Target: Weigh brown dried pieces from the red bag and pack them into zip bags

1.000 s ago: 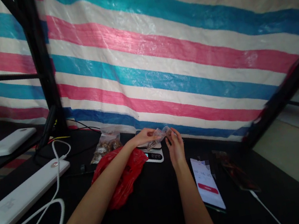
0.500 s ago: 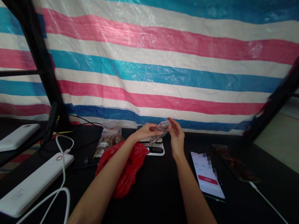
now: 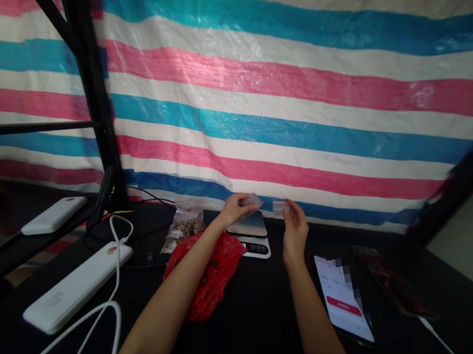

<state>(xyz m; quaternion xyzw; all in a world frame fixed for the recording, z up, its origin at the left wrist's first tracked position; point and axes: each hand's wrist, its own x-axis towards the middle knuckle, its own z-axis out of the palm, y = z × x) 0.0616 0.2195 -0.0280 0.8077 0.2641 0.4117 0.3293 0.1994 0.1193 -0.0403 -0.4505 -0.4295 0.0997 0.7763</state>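
- Striped tarp hung behind the far edge of the black tabletop, closing off the back so nothing slides off that side.
- Long white power bank laid slantwise near the left edge, white cable plugged in and looping toward the near-left corner; a second white power bank on a lower ledge beyond that corner, well apart.
- Red plastic bag slumped mid-table under the left forearm, touching the scale's near side; clear bag of brown pieces just behind it by the far edge.
- Lit phone flat toward the right edge, screen up; dark phone just beside it.
- Small digital scale near the far edge, pan bare, directly below the hands.
- Left hand above the scale, fingers pinched on a small clear packet; right hand raised just right of the scale, fingertips clamped on a second small clear packet. Both kept in the air, off the pan.
- Against half a second ago: hands then together on one crumpled clear piece, now apart with a gap between them and a bit of plastic in each; view shifted, post and power banks further right in the picture.
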